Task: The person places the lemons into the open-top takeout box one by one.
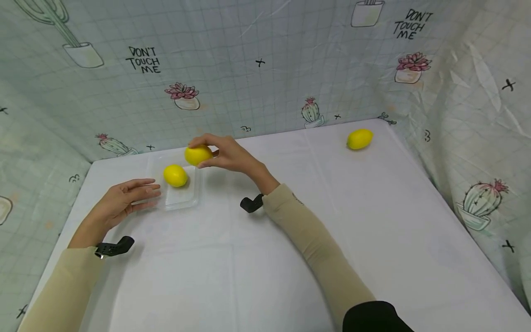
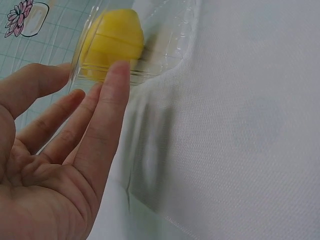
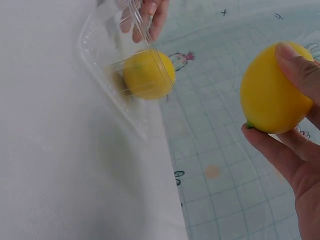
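Observation:
A clear plastic container (image 1: 182,203) stands on the white table, with one lemon (image 1: 175,175) lying inside it. My right hand (image 1: 226,154) grips a second lemon (image 3: 272,92) between thumb and fingers, held up over the container's far side. Its green tip shows in the right wrist view. At the container's left side is my left hand (image 1: 128,200), its fingers extended and loosely spread. In the left wrist view those fingertips (image 2: 119,72) are against or very near the clear wall; contact is hard to confirm.
A third lemon (image 1: 359,139) lies near the table's far right corner. The white cloth (image 1: 269,258) covers the table. Behind and at both sides hangs a curtain (image 1: 232,83) printed with cacti and words, meeting the table's back edge.

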`<state>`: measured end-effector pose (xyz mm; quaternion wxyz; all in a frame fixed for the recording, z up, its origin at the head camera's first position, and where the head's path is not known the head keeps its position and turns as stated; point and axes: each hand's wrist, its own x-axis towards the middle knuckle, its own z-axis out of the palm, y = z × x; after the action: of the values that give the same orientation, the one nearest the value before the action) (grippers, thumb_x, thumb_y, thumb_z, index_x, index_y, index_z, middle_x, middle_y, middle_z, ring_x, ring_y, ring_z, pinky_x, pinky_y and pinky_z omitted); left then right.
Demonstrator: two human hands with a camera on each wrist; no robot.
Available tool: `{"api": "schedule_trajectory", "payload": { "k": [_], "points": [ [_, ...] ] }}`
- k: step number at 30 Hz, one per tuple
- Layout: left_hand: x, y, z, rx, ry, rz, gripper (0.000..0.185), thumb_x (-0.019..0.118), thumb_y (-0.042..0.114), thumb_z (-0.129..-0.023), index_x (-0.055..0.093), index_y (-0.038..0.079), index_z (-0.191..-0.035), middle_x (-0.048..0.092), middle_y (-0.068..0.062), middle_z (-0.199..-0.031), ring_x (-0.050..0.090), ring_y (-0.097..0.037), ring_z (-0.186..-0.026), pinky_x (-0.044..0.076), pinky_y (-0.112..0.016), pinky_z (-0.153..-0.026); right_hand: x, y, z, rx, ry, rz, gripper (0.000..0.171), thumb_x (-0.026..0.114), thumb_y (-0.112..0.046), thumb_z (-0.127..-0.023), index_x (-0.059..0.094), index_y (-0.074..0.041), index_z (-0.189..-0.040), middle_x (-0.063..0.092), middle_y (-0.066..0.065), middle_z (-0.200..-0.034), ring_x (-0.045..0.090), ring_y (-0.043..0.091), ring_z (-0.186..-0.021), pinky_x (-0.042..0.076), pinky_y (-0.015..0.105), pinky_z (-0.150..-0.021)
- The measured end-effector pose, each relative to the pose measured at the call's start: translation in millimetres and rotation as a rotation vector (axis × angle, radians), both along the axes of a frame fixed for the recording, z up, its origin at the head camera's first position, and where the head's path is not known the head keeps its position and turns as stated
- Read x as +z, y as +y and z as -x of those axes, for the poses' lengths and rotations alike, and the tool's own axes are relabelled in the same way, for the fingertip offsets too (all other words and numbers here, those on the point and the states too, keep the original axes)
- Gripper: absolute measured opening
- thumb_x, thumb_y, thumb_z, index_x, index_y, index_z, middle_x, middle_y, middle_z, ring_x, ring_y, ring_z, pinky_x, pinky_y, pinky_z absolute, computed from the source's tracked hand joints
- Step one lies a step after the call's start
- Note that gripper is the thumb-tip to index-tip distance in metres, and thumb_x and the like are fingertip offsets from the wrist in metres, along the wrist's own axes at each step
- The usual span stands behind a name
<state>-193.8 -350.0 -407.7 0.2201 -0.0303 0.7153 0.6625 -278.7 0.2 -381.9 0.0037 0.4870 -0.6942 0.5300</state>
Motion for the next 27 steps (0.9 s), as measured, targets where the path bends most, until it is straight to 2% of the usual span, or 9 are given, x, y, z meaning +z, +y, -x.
{"api": "schedule_trajectory", "payload": {
  "k": [6, 11, 20, 27],
  "points": [
    [-1.1, -1.7, -0.4, 0.006, -0.005, -0.004, 0.066, 0.062, 0.013, -0.103, 0.026, -0.005, -0.155, 0.072, 0.011, -0.120, 0.070, -0.006, -0.107, 0.061, -0.029, -0.088, 1.1, -10.8, 4.9, -0.021, -0.023, -0.013, 0.045, 0.081, -0.010, -0.086, 0.062, -0.001, -0.126, 0.065, 0.013, -0.134, 0.060, 0.017, -0.125, 0.059, 0.021, -0.089],
    [-0.3, -1.3, -0.6, 0.002, -0.007, -0.007, 0.066, 0.062, 0.013, -0.103, 0.026, -0.005, -0.155, 0.072, 0.011, -0.120, 0.070, -0.007, -0.108, 0.061, -0.029, -0.088, 1.9, -18.8, 11.0, -0.016, -0.012, -0.066, 0.047, 0.081, -0.012, -0.087, 0.063, -0.003, -0.129, 0.065, 0.010, -0.132, 0.060, 0.013, -0.119, 0.057, 0.020, -0.089],
    [-1.5, -1.4, -0.6, -0.011, 0.007, -0.042, 0.062, 0.058, 0.010, -0.105, 0.025, -0.006, -0.154, 0.072, 0.008, -0.122, 0.070, -0.009, -0.109, 0.061, -0.030, -0.089, 18.2, -39.2, 27.5, -0.039, 0.122, -0.448, 0.056, 0.077, -0.043, -0.091, 0.058, -0.018, -0.138, 0.064, -0.007, -0.131, 0.057, 0.005, -0.104, 0.046, 0.016, -0.090],
    [0.6, 1.1, -0.2, -0.004, -0.001, -0.032, 0.063, 0.058, 0.011, -0.105, 0.023, -0.007, -0.155, 0.072, 0.009, -0.122, 0.070, -0.009, -0.110, 0.061, -0.030, -0.089, 27.5, -61.2, 37.0, 0.009, 0.193, -0.576, 0.046, 0.075, -0.042, -0.093, 0.056, -0.013, -0.123, 0.068, 0.000, -0.126, 0.062, 0.010, -0.097, 0.048, 0.013, -0.088]
  ]
}}
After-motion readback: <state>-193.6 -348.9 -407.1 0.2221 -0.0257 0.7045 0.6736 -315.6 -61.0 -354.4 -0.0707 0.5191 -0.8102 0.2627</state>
